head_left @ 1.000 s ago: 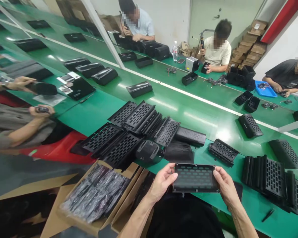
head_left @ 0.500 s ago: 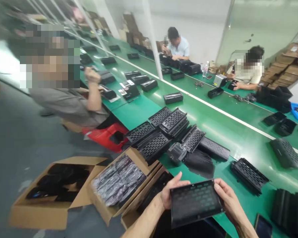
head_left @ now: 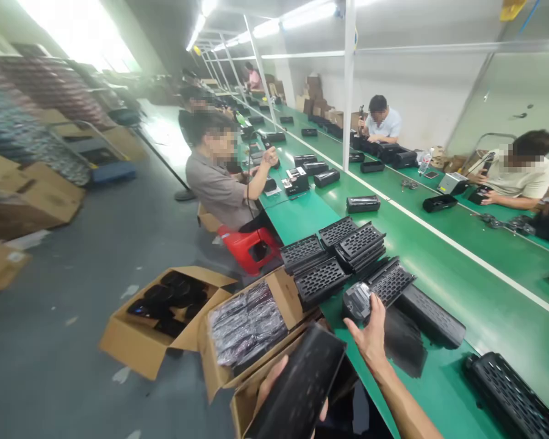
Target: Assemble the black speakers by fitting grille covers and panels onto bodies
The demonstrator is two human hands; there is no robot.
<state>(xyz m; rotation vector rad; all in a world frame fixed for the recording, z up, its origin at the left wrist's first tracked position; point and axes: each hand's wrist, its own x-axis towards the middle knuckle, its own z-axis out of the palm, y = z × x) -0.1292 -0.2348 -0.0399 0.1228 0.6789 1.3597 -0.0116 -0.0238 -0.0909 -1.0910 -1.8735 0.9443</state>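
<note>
My left hand point(head_left: 269, 383) holds a black plastic casing point(head_left: 302, 381) at the bottom of the view, tilted, with its curved outer side up; most of the fingers are hidden behind it. My right hand point(head_left: 371, 335) is at a black rounded cap-like part point(head_left: 357, 300) with a shiny top, near the table's front edge. Its thumb and fingers lie against the part's near and right sides. Right beside that part lie a slotted black cover point(head_left: 392, 280), a smooth black casing point(head_left: 432, 317) and thin dark sheets point(head_left: 405, 344).
Stacked slotted covers point(head_left: 322, 280) lie on the green table point(head_left: 297, 219). Below its left edge stand open cartons, one with plastic-wrapped parts point(head_left: 247, 323), another with black parts point(head_left: 169, 302). A red stool point(head_left: 251, 250) is near a seated co-worker point(head_left: 219, 183). Another slotted casing point(head_left: 515, 390) lies right.
My right hand has let go of the casing and moved to the rounded part. The casing, now in my left hand alone, has turned and moved left. The view has swung left.
</note>
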